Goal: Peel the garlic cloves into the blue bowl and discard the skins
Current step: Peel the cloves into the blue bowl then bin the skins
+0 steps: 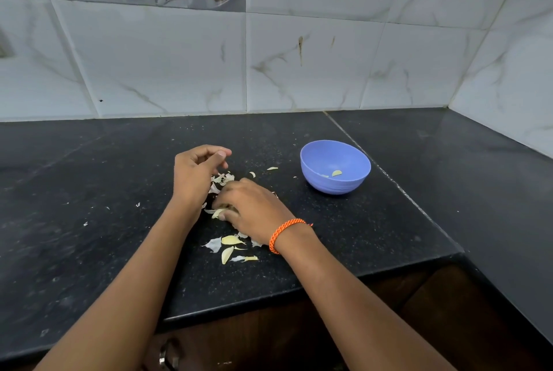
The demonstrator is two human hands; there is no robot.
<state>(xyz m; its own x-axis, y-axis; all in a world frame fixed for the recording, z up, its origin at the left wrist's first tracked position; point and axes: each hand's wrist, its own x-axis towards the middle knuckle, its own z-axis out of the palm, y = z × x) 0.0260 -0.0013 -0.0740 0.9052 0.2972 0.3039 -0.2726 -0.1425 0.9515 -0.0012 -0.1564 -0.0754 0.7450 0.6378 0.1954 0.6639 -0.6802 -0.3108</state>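
Note:
The blue bowl (354,161) stands on the black counter right of my hands, with one peeled garlic clove (337,173) inside. My right hand (254,209), an orange cord on its wrist, lies fingers-down on the counter and pinches a pale garlic clove (217,212) at its fingertips. My left hand (196,173) hovers just beyond it with fingers loosely curled; I see nothing in it. Two more cloves (232,240) lie near my right wrist. Papery skins (221,179) are scattered between the hands, partly hidden by them.
The black counter (89,191) meets a tiled wall behind and turns a corner at the right. Its front edge runs just below my forearms, with a cabinet handle (167,355) underneath. Small skin flecks (137,205) dot the counter on the left.

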